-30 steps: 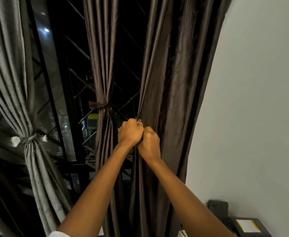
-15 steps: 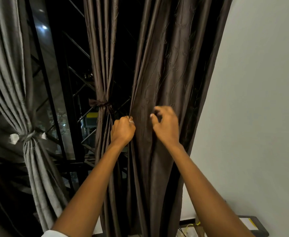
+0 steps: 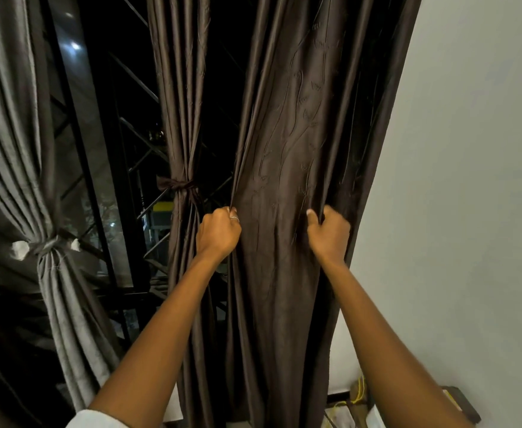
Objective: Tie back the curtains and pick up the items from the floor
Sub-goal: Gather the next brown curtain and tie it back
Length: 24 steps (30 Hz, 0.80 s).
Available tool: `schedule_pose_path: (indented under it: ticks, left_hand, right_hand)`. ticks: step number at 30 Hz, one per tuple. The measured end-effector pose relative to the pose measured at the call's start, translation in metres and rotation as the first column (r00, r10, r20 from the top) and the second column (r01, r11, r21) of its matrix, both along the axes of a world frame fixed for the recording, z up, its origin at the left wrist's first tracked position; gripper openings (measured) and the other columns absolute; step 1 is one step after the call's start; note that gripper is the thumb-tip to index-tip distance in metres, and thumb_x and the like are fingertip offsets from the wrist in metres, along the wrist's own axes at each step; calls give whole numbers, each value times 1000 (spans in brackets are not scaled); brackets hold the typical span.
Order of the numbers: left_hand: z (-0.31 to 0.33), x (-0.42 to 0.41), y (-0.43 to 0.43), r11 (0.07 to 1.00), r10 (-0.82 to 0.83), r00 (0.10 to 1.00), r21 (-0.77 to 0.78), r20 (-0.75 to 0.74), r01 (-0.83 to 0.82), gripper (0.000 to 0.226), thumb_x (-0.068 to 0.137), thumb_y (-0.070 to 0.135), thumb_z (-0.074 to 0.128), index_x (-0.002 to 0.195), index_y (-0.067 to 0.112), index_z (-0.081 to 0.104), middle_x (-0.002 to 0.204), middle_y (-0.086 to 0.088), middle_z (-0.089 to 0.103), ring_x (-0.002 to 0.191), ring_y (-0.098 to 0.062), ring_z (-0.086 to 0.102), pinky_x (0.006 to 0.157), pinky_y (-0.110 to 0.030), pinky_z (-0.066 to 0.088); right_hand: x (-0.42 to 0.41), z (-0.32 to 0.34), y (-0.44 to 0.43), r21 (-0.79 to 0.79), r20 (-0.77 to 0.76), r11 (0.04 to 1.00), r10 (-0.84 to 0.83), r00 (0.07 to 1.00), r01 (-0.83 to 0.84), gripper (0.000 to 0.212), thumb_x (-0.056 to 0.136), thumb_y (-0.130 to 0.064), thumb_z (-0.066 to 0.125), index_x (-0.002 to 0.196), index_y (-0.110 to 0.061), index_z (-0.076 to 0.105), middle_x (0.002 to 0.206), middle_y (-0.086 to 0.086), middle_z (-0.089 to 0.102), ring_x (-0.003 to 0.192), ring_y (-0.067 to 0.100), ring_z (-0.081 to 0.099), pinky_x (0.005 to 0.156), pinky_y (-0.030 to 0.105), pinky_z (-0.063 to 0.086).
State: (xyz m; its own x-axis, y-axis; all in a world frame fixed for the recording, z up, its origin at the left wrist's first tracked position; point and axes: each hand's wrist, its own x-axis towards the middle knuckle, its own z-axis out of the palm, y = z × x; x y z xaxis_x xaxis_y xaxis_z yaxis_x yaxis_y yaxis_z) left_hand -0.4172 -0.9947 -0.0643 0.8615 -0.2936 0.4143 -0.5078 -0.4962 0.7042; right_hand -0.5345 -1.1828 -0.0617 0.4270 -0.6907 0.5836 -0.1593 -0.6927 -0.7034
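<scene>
From the head camera, the two fists that were pressed together at one edge a second ago have parted. The right hand (image 3: 329, 231) has travelled across the loose dark brown embossed satin curtain (image 3: 284, 143) and taken hold near its far side. The left hand (image 3: 219, 233) has kept its place.

The left hand's fingers are curled tight round the curtain's left hem, a silver ring (image 3: 234, 218) showing on one. The right hand's fingers are curled into the fabric, its thumb pinching a fold against them. Gripping both sides at the same height looks like a way to take in the full width, so the panel can be bunched into one bundle for tying.

Just left of this curtain hangs a narrow brown curtain (image 3: 181, 118), already cinched by a brown fabric band (image 3: 177, 185). Further left, a pale grey curtain (image 3: 12, 118) is knotted too. So this one appears to be the last left loose.

Its right edge lies against the white wall (image 3: 469, 149). Low to its right are a yellow cord (image 3: 358, 393) and a dark flat box (image 3: 461, 403), half hidden by the forearm and not yet picked up.
</scene>
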Motion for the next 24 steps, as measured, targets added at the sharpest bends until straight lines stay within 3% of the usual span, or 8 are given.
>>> schedule_pose_path:
  ticks: [2,5,8,12,16,24]
  left_hand:
    - [0,0,0,1000,3,1000,2,0,-3,37,106,33,40,73,17,49,76,-9,61,69,-32,60,58,-32,38]
    - [0,1,-2,1000,0,1000,-1,8,0,41,106,33,40,68,19,47,74,-10,62,63,-27,57,54,-30,35]
    - [-1,-4,-8,1000,-26,1000,13,-1,26,40,106,34,40,69,20,48,71,-6,61,60,-25,57,50,-30,32]
    - [-1,-16,-20,998,-39,999,39,4,39,36,105,35,39,76,18,52,74,-6,60,66,-28,57,53,-32,33]
    - [0,-21,-21,998,-59,998,16,-14,59,35,105,32,41,77,17,53,74,-4,59,71,-27,58,60,-34,40]
    - [-1,-21,-7,979,-189,979,-92,-82,181,40,106,37,40,73,19,55,73,-5,65,73,-25,66,61,-37,48]
  right_hand:
    - [-4,-32,9,44,-10,999,-9,1000,10,28,102,-27,56,88,-5,66,86,11,68,80,29,67,69,24,41]
    - [-3,-52,32,-57,24,998,3,1000,-2,29,103,-19,53,86,-2,68,91,13,68,79,27,66,69,24,43]
    - [6,-51,58,-184,-18,981,60,998,-62,30,105,-18,48,86,-1,65,97,14,66,83,30,64,69,36,54]
    - [22,-47,88,-232,-114,962,120,986,-144,28,106,-19,45,93,-2,63,103,13,61,85,29,63,67,42,56]
    - [36,-48,100,-206,-180,946,214,960,-249,10,96,-4,54,96,-5,64,102,8,59,82,22,61,65,37,55]
    - [41,-44,100,-195,-224,938,243,944,-288,10,98,-10,55,102,-5,63,102,7,57,80,21,62,67,38,58]
